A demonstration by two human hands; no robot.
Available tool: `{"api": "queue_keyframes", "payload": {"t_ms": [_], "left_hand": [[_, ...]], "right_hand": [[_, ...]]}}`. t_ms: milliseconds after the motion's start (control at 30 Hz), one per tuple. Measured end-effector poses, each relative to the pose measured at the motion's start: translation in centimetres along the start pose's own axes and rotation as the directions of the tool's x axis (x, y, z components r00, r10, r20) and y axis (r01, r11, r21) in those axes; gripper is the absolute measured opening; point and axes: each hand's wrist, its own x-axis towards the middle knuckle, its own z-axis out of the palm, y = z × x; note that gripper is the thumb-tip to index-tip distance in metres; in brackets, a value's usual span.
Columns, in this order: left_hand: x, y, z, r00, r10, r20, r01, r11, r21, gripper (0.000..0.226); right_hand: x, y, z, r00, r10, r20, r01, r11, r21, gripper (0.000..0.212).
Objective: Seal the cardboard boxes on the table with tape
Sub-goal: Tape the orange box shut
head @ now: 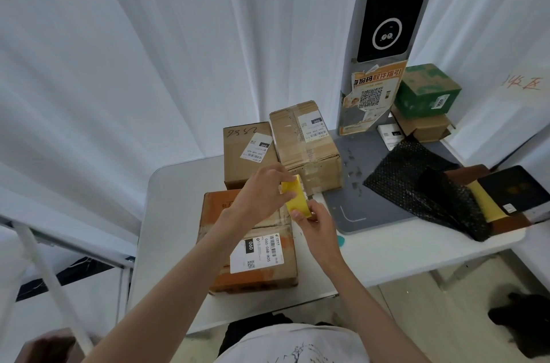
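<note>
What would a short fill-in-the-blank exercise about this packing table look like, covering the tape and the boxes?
1. Both the left hand and the right hand hold a roll of tape whose colour is ____.
2. The orange-printed cardboard box nearest the person carries a white label printed with the number ____.
3. The small green carton at the back right sits on top of a brown ____ box.

Missing words: yellow; 060; cardboard
</note>
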Motion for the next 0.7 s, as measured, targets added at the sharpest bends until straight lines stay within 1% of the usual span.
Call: {"api": "queue_keyframes", "payload": {"t_ms": [167, 267, 333, 400, 500, 700], "left_hand": [[-1.4, 1.2, 0.6, 0.993, 0.076, -0.092, -0.07, 0.996, 0.059, 0.029], [-1.8, 1.4, 1.0, 0.987, 0.091, -0.133, -0.081, 0.993, 0.084, 0.027], [-1.9, 1.5, 1.1, 0.984, 0.068, -0.166, -0.06, 0.997, 0.049, 0.027], [-1.8, 1.6, 1.1, 0.98, 0.03, -0.199, -0.031, 1.0, -0.001, 0.031], [-1.5, 1.7, 1.1, 0.981, 0.012, -0.196, -0.01, 1.0, 0.011, 0.039], [-1.6, 2.0, 1.4, 0.965, -0.013, -0.262, 0.013, 1.0, 0.0, 0.032]], "right_hand": [[-0.1, -0.1, 0.2, 1.0, 0.0, -0.02, 0.0, 1.0, 0.01, 0.012], [-0.1, -0.1, 0.3, 1.0, 0.001, -0.026, 0.0, 1.0, 0.023, 0.01], [-0.1, -0.1, 0.3, 1.0, 0.0, -0.027, 0.0, 1.0, 0.017, 0.011], [-0.1, -0.1, 0.4, 1.0, -0.004, -0.025, 0.004, 1.0, 0.003, 0.012], [-0.1, -0.1, 0.6, 1.0, 0.002, -0.013, -0.002, 1.0, -0.007, 0.013], [-0.2, -0.3, 0.3, 1.0, -0.003, -0.02, 0.004, 1.0, 0.014, 0.015]]}}
